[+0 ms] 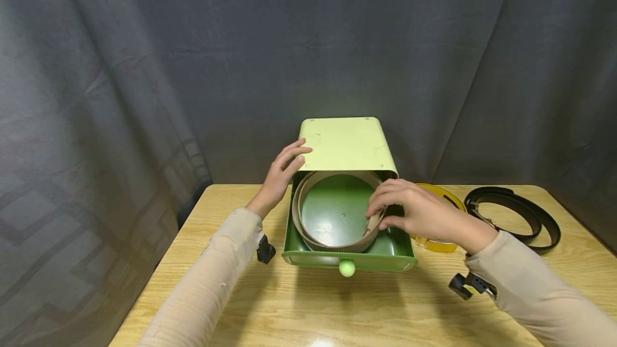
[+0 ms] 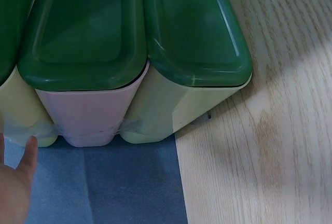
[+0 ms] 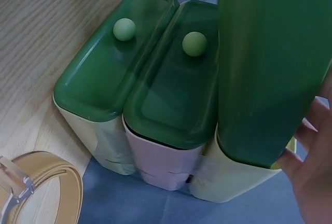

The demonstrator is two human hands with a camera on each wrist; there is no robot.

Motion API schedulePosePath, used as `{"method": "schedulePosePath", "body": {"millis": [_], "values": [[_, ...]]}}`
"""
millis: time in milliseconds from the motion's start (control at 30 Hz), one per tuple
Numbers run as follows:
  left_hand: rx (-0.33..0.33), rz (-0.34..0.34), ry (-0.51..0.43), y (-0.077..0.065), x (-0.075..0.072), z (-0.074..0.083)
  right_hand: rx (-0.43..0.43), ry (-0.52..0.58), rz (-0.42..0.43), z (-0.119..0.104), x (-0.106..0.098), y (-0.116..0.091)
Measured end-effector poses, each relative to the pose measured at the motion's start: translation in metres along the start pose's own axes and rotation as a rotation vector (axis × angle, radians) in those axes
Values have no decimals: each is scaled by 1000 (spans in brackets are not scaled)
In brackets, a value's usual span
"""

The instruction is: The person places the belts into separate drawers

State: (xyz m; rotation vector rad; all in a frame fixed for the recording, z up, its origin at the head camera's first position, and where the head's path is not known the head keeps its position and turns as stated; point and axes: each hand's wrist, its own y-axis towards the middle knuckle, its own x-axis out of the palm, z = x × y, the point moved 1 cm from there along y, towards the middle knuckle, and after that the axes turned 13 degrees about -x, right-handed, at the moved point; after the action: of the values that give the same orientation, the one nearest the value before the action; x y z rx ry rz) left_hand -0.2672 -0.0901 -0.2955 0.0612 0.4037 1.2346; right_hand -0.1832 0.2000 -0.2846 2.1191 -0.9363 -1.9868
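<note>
A pale yellow-green cabinet (image 1: 343, 143) stands on the table, its green drawer (image 1: 308, 259) pulled out towards me. Inside the drawer lies a beige woven belt (image 1: 332, 247), coiled into a wide ring. My right hand (image 1: 414, 209) reaches in at the right side and pinches the belt between thumb and fingers. My left hand (image 1: 281, 169) rests its fingers, loosely extended, on the upper left edge of the cabinet. In the right wrist view, the right hand (image 3: 315, 154) appears beside the extended drawer (image 3: 270, 79), with the beige belt hidden from that side.
Right of the cabinet lie a yellow belt (image 1: 436, 245) with a metal buckle and a coiled black belt (image 1: 549, 224). Below the extended drawer are other green drawer fronts (image 3: 171, 99) with round knobs. A dark curtain (image 1: 337, 42) hangs behind the wooden table (image 1: 231, 202).
</note>
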Motion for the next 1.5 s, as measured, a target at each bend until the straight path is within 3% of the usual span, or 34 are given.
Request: {"method": "schedulePosePath", "body": {"millis": [167, 300, 567, 733, 867, 1167, 1333, 1400, 1500], "values": [[0, 3, 1, 0, 0, 0, 22, 19, -21, -5, -3, -3], [1, 4, -3, 0, 1, 0, 15, 91, 51, -12, -7, -6], [6, 1, -26, 1, 1, -1, 5, 34, 345, -43, -2, -14], [8, 8, -24, 1, 1, -1, -65, 1, 534, -66, 6, -11], [5, 10, -26, 1, 1, -1, -74, -28, 627, -86, 13, -8], [6, 0, -24, 2, 3, 0, -53, 0, 695, -119, 33, -12], [13, 7, -22, 15, 2, -23, -60, 34, 684, -123, 52, -17], [19, 12, -24, 19, 2, -32, -28, 39, 674, -123, 61, -20], [24, 21, -25, 19, 2, -34, 38, 57, 645, -123, 73, -25]]}}
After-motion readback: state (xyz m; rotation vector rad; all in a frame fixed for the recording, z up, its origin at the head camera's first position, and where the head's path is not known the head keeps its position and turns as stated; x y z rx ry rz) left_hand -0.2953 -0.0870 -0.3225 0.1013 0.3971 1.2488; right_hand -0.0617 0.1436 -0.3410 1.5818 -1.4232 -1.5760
